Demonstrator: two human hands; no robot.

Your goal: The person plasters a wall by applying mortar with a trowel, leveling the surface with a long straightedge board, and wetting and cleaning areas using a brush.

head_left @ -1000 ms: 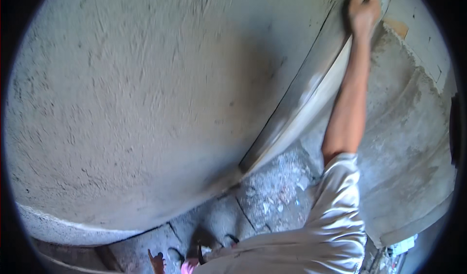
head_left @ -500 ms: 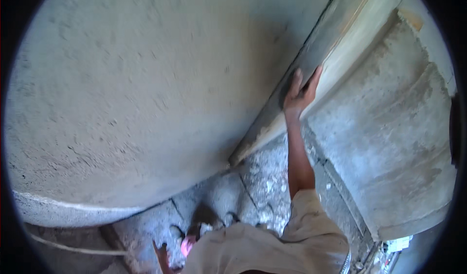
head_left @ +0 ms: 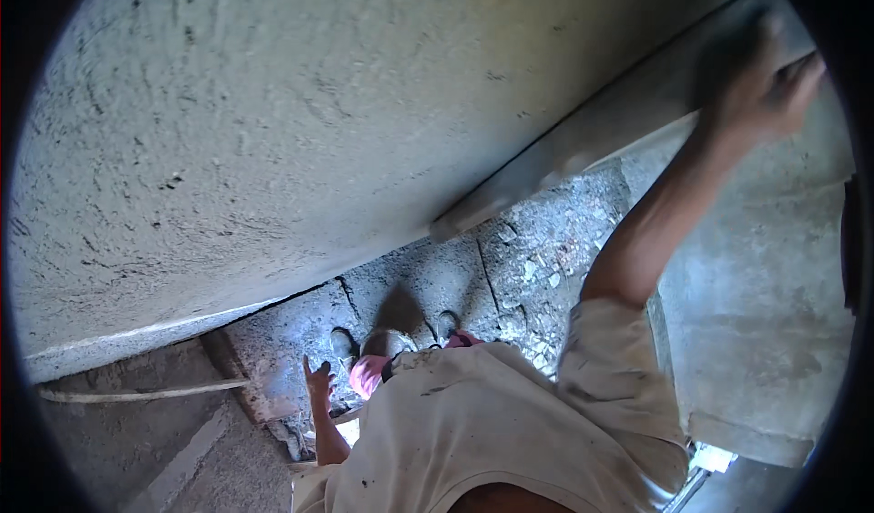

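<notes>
My right hand (head_left: 765,90) is high at the right, blurred, against a long narrow cement edge strip (head_left: 564,158) along the side of a rough grey plastered wall (head_left: 264,121). Its fingers are partly smeared, with a dark patch among them that may be shadow or something held; I cannot tell which. My left hand (head_left: 320,376) hangs low beside my body, fingers apart and apparently empty, over the dusty concrete floor (head_left: 410,276).
My shoes (head_left: 342,343) and pink trousers show below my pale shirt. Grit and rubble (head_left: 551,258) lie at the wall's foot. A smoother concrete surface (head_left: 746,313) stands at right. A pale rod (head_left: 146,393) lies at lower left, and a white object (head_left: 715,458) at lower right.
My right hand came down the edge strip by half a second ago, then moved up and to the right. The view has shifted, showing more floor and my left arm.
</notes>
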